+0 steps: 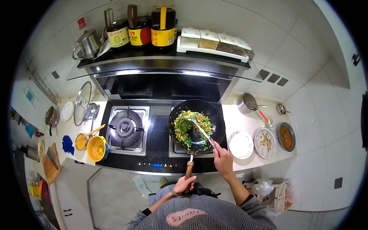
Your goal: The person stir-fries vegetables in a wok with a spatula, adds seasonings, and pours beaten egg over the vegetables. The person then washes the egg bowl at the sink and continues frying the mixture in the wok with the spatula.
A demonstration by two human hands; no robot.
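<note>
A black wok [217,122] stands on the right burner, holding chopped green vegetables with orange and pale strips [182,124]. My left hand [184,184] is wrapped round the wok's wooden handle [189,170], close to my body. In my right hand [223,159] is a metal spatula [202,129], gripped by its red and silver handle. The spatula's head rests among the vegetables near the wok's middle, partly covered by them. A dark bare patch of the wok shows just below the spatula.
The left burner [125,128] has no pan. Beside it are a yellow colander [96,148], a bowl with chopsticks [81,142] and a glass lid [82,103]. Plates [241,145], a saucepan [248,102] and a bowl of brown sauce [286,137] stand right. The range hood [165,86] juts out behind.
</note>
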